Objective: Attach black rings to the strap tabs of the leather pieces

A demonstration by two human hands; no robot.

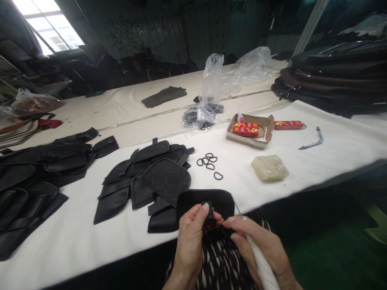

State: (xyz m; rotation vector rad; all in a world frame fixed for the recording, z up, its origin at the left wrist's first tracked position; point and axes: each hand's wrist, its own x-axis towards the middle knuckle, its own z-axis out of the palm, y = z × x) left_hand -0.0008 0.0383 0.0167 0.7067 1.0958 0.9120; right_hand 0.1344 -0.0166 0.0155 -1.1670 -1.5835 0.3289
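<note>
At the table's near edge my left hand (192, 235) pinches a short folded black strap (208, 215) between thumb and fingers. The strap lies over a black leather piece (225, 197) with a rounded edge. Close on its right, my right hand (260, 237) is closed around an awl (260, 259) with a pale handle. The awl's thin metal shaft points up and away; its tip is hard to make out. The right fingertips almost meet those of the left hand. Several black D-rings (210, 166) lie just beyond the leather piece.
Stacked black leather pieces (160, 181) lie left of my hands, with another pile (45, 165) farther left. A yellowish block (269, 168), a cardboard box (238, 141) and a curved tool (316, 140) lie right. Behind are plastic bags (211, 80) and black bags (338, 80).
</note>
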